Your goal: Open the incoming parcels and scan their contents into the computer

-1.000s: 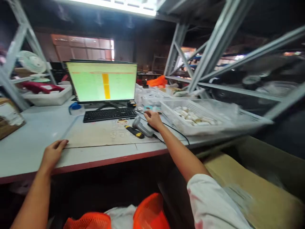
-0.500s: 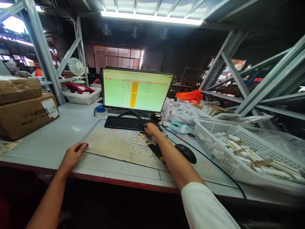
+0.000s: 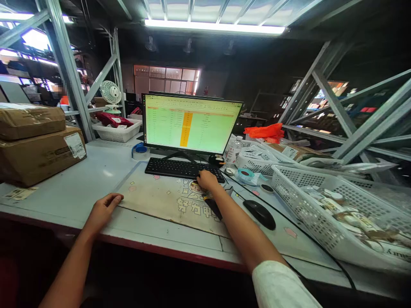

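My right hand (image 3: 207, 180) rests on the right part of a black keyboard (image 3: 173, 167), fingers bent down onto the keys and holding nothing. Loosely bent, my left hand (image 3: 104, 208) lies on the white table beside the front left corner of a beige desk mat (image 3: 144, 196) with cartoon print; nothing shows in it. Behind the keyboard stands a monitor (image 3: 163, 126) showing a green spreadsheet with an orange column. A tool with a black and yellow handle (image 3: 212, 206) lies partly hidden under my right forearm. To its right is a black mouse (image 3: 259, 214).
Cardboard boxes (image 3: 38, 156) are stacked at the left. A roll of blue tape (image 3: 140, 150) stands left of the keyboard. On the right are a white perforated basket (image 3: 305, 214) of packaged items, a plastic bottle (image 3: 233, 152) and a cable (image 3: 308, 237). Metal frames rise on both sides.
The whole view has shifted slightly, so everything appears a little further right and lower. Both hands keep nearly the same places, the right on the keyboard and the left at the mat's corner.
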